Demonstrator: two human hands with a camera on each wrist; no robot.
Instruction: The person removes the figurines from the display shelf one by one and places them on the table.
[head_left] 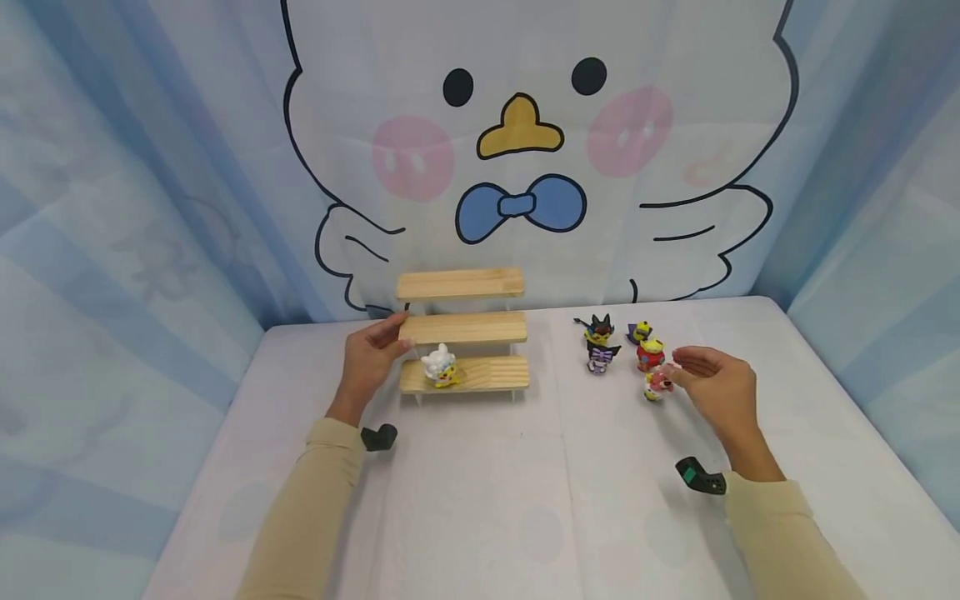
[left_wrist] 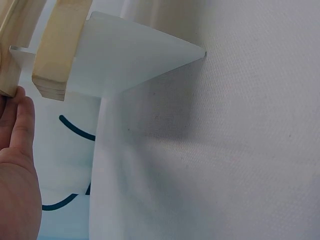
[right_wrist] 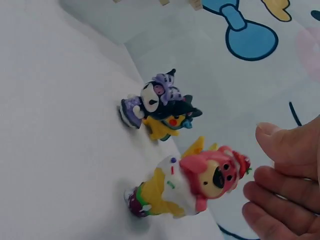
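My left hand (head_left: 372, 354) holds the left end of a three-tier display shelf (head_left: 465, 328), thumb at the front of the middle board and fingers behind it. In the left wrist view, the fingers (left_wrist: 22, 127) lie against a board's end; the thumb is hidden. A white-and-yellow figurine (head_left: 441, 367) stands on the lowest board. On the right, my right hand (head_left: 716, 387) is beside a pink bear figurine (right_wrist: 212, 175) with a red hat. Its thumb and fingers are apart, fingertips close to the bear's head.
Left of the bear are a purple-and-black figurine (right_wrist: 155, 100) and a yellow figurine with black ears (head_left: 599, 332). Behind the bear stand a red-clothed figurine (head_left: 650, 355) and a purple-and-yellow one (head_left: 639, 332). A printed curtain (head_left: 525, 250) hangs at the table's back edge.
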